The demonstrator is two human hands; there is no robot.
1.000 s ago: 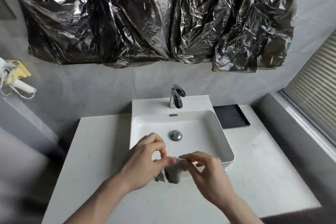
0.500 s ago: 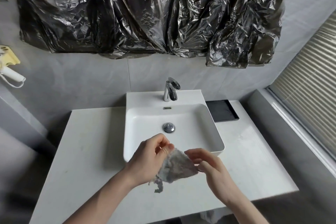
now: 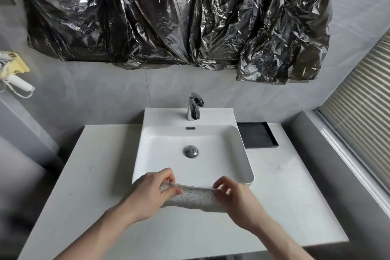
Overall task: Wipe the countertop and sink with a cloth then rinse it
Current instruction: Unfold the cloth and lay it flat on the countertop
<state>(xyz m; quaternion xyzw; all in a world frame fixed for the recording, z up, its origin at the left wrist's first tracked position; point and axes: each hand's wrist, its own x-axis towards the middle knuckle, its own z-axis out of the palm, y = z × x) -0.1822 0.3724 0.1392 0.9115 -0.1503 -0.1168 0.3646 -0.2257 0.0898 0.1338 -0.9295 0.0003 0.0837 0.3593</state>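
cloth [image 3: 193, 197] stretched between left hand [image 3: 147, 192] and right hand [image 3: 234, 198]; both pinching; over sink [image 3: 242, 154] front rim

Glossy sink [image 3: 160, 154], dimpled cloth [image 3: 194, 199]

Soft, even daylight fills the room, coming from the right, where the blind [image 3: 358, 107] glows pale. Shadows are faint: a grey band lies on the countertop [image 3: 101, 164] along the left wall of the sink [image 3: 238, 154], and the wall darkens low on the left. Glare is strongest on the crumpled black plastic sheet [image 3: 179, 17] — white streaks along every fold — and on the chrome faucet [image 3: 193, 107]. The wide lens bends straight lines near the edges. Both hands — the left hand [image 3: 147, 194] and the right hand [image 3: 236, 198] — show slight motion blur at the fingers.
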